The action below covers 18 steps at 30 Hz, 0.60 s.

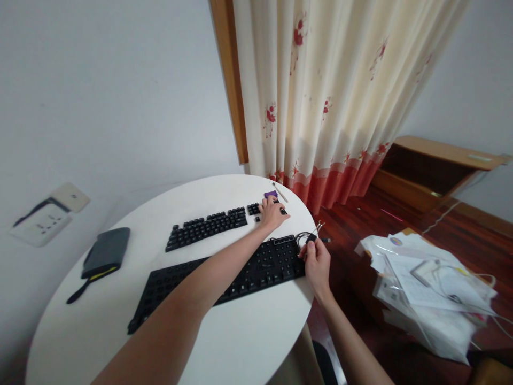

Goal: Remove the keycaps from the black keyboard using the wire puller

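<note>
Nearest, at about five o'clock from the table's middle, the right hand is pinched around a small black plug or connector, grasping it at the right end of the near keyboard, where a loose loop of cable gathers; holding the plug there keeps the lead off the table edge. That near keyboard lies slantwise across the round white table, its right end toward three o'clock, close to the rim. Beyond it, toward one o'clock, the left hand reaches across with the forearm passing over the near keyboard; it rests palm down with fingers curled on the right end of the far keyboard, seemingly pressing or steadying it, though whether it grips anything small I cannot tell. Just past that hand lie a purple object and a thin pale stick. At nine o'clock sits a dark grey pouch. Farthest, the flowered curtain hangs at twelve o'clock.
</note>
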{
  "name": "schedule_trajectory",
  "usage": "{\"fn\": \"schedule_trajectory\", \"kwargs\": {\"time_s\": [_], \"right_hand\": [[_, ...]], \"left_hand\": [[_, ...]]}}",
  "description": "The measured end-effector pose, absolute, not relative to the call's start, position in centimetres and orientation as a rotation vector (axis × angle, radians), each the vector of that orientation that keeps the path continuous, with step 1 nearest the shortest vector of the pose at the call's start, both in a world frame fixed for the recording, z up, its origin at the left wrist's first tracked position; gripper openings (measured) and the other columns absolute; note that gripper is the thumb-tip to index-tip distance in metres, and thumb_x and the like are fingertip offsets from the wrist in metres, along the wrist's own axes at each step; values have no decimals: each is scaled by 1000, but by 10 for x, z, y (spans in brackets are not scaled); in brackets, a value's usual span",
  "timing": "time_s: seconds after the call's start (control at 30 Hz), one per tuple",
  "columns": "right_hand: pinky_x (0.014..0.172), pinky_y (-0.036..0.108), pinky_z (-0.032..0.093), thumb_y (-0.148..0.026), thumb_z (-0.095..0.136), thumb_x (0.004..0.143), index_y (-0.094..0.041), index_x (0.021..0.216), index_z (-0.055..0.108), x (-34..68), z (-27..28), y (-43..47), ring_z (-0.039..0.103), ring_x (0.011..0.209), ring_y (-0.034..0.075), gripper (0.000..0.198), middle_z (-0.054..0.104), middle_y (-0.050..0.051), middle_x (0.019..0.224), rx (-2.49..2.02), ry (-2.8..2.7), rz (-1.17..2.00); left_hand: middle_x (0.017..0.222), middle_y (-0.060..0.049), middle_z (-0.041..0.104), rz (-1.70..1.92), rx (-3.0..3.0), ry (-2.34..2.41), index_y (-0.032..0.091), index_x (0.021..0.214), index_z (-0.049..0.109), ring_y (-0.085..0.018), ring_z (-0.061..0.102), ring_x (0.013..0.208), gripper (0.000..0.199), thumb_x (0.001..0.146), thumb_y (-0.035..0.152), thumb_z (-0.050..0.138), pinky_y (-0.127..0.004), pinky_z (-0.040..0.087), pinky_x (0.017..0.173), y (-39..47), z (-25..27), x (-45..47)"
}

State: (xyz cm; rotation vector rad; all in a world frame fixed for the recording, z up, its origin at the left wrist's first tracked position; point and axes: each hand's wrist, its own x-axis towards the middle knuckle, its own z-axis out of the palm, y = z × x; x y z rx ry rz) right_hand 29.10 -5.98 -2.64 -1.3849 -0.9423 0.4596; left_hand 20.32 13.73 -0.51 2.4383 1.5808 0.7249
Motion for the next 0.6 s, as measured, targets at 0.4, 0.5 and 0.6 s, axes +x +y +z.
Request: {"fn": "schedule_trajectory", "kwargs": {"time_s": [0.4,0.5,0.6], "right_hand": [[60,26,39,-40,43,97,-21,69,50,292,-31,-59,51,58,15,34,57,-2,61,-1393,-946,453],[60,26,39,-40,43,97,-21,69,50,292,-32,-59,51,58,15,34,57,-1,61,-1394,-943,448],[59,26,38,-41,43,97,-21,69,50,292,-32,-59,51,57,15,35,57,-2,61,-1397,-934,455]], "left_hand": [[130,-5,43,745,2474,1589,29,108,67,-30,37,117,46,69,51,77,-42,31,94,141,-5,202],[132,-5,42,718,2466,1606,29,110,65,-30,36,118,47,69,49,77,-42,30,94,140,-3,202],[133,-5,41,688,2459,1626,29,111,64,-30,35,119,48,69,48,77,-42,30,95,139,-2,202]]}}
